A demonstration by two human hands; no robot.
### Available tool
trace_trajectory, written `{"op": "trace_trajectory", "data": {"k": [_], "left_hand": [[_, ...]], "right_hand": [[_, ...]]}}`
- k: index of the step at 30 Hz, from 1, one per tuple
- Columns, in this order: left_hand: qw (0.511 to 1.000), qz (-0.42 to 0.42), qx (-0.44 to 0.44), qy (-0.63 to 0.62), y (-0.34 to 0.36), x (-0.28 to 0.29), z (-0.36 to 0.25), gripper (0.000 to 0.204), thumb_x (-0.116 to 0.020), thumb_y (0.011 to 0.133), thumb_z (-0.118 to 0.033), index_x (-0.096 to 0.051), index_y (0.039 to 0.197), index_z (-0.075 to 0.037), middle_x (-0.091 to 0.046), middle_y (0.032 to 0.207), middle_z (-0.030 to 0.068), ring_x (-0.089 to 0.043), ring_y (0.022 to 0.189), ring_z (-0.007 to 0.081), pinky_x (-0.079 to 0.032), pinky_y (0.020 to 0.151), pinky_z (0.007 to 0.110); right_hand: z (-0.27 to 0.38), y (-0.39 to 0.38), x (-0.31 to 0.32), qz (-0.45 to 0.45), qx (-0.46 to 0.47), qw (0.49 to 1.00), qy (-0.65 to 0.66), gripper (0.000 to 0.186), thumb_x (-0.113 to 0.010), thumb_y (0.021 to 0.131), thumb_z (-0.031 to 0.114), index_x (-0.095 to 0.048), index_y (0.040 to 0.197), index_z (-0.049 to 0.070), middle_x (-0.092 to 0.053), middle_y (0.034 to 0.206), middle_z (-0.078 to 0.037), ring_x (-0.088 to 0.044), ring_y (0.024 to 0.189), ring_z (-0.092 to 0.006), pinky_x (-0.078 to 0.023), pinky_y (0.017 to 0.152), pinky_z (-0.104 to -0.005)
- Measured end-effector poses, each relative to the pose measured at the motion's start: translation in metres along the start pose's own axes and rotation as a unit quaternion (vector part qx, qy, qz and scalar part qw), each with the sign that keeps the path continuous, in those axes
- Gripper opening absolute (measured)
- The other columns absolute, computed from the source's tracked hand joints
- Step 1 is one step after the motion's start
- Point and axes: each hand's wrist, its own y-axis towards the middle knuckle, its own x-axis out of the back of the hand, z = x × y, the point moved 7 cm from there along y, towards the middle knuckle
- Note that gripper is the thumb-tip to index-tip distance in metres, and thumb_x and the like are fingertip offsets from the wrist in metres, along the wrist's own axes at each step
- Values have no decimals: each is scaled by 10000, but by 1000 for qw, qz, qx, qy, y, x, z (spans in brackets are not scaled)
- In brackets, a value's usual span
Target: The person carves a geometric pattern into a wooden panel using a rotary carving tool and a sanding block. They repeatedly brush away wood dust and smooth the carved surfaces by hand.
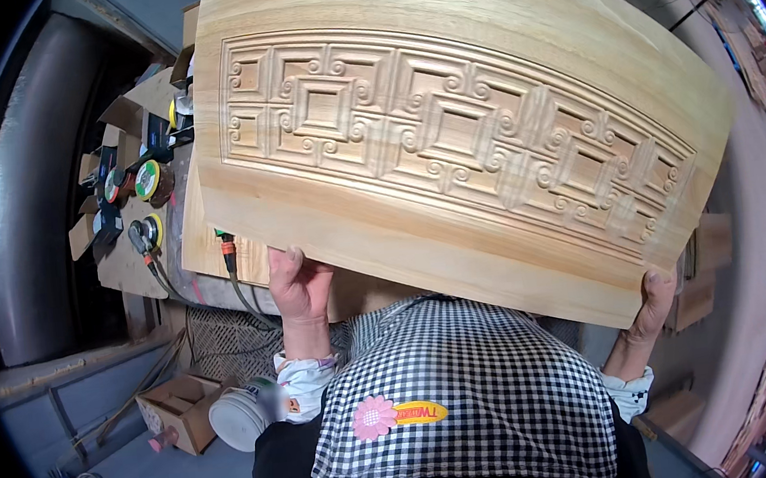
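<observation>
A large pale wooden panel, carved with a band of raised squares and scrolls, is held up in front of me, its right end tilted toward me. My left hand grips its near edge left of the middle, thumb on top and the other fingers curled beneath. At the near right corner my right hand clasps the panel, its thumb over the edge and its other fingers mostly hidden. Below the panel's left end lies another pale wooden board, largely covered by it.
A workbench at the left carries a hand sander, round abrasive discs and open cartons. A hose hangs off its near side. On the floor stand a white bucket and a cardboard box. More boards lie right.
</observation>
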Motion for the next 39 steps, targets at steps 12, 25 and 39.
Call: {"op": "trace_trajectory", "data": {"k": [12,25,39], "left_hand": [[998,-14,62,-27,-31,32,-1,790,-873,741,-194,-519,1402,53,-677,1266,135,-644,1207,335,-498,1096,499],[998,0,47,50,-56,19,-18,880,-901,771,-299,-472,1467,25,-644,1359,152,-629,1254,342,-513,1077,533],[984,59,76,147,-41,-29,-14,855,-881,769,-296,-484,1450,36,-662,1319,144,-645,1218,340,-506,1077,505]], "right_hand": [[-11,6,7,26,-37,998,-39,808,-829,857,411,-481,1423,-48,-624,1293,-99,-600,1170,-206,-460,1052,-361],[-22,12,-7,67,-68,995,18,786,-806,895,416,-474,1437,-46,-621,1332,-127,-611,1204,-226,-480,1051,-372],[-67,-21,27,-3,-165,976,139,575,-572,1055,311,-449,1498,-34,-576,1452,-170,-583,1307,-291,-470,1116,-437]]}}
